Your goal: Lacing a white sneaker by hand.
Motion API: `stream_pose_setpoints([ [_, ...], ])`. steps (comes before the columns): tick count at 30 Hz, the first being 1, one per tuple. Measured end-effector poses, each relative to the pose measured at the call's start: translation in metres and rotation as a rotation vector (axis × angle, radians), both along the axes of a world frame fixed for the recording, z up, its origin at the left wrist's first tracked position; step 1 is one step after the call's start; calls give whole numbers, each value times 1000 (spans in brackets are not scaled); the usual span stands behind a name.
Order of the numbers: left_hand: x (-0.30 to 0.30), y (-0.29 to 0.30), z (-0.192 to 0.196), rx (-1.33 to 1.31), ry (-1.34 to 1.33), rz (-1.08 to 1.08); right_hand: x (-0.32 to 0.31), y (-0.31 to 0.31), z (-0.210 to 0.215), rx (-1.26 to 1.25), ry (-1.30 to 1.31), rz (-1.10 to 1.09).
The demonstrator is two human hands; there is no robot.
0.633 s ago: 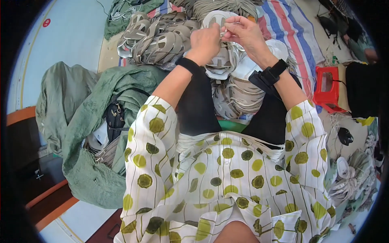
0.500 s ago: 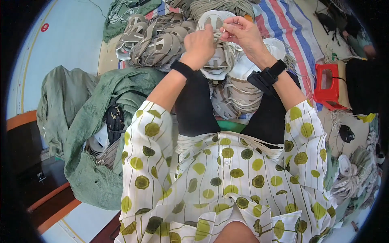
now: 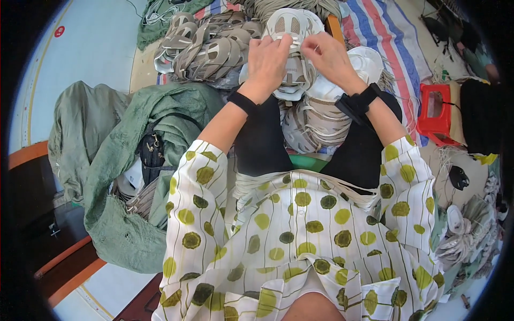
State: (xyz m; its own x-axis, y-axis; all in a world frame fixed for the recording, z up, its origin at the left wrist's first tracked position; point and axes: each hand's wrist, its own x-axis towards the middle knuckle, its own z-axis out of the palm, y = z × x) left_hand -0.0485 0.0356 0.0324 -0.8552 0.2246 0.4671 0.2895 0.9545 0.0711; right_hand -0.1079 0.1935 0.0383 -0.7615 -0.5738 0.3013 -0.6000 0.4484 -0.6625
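Gripping a white slotted shoe piece (image 3: 292, 27), left hand (image 3: 266, 61) and right hand (image 3: 327, 56) are raised together far-centre; stacked pieces (image 3: 316, 120) crowd near, red stool (image 3: 436, 112) right.

Informal piecework workshop, floor-level setup. Stacks of grey-white moulded mask shells (image 3: 206, 45) piled at 12 o'clock, more bundles (image 3: 316, 120) near the lap and at 4 o'clock (image 3: 466, 235). Striped woven mat (image 3: 391, 37) spread on the floor at 1 o'clock, green sack (image 3: 123, 176) of parts at 9 o'clock, low red plastic stool (image 3: 436, 115) at 3 o'clock, pale painted floor (image 3: 80, 59).
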Motion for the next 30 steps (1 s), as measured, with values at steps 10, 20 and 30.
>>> stream_pose_setpoints([
  [10,-3,-3,-19,250,149,123,28,-1,-7,419,378,87],
  [20,0,9,-28,462,97,197,20,-12,-9,371,328,-9],
  [30,-3,11,-29,422,62,235,-14,-11,-16,178,-220,164],
])
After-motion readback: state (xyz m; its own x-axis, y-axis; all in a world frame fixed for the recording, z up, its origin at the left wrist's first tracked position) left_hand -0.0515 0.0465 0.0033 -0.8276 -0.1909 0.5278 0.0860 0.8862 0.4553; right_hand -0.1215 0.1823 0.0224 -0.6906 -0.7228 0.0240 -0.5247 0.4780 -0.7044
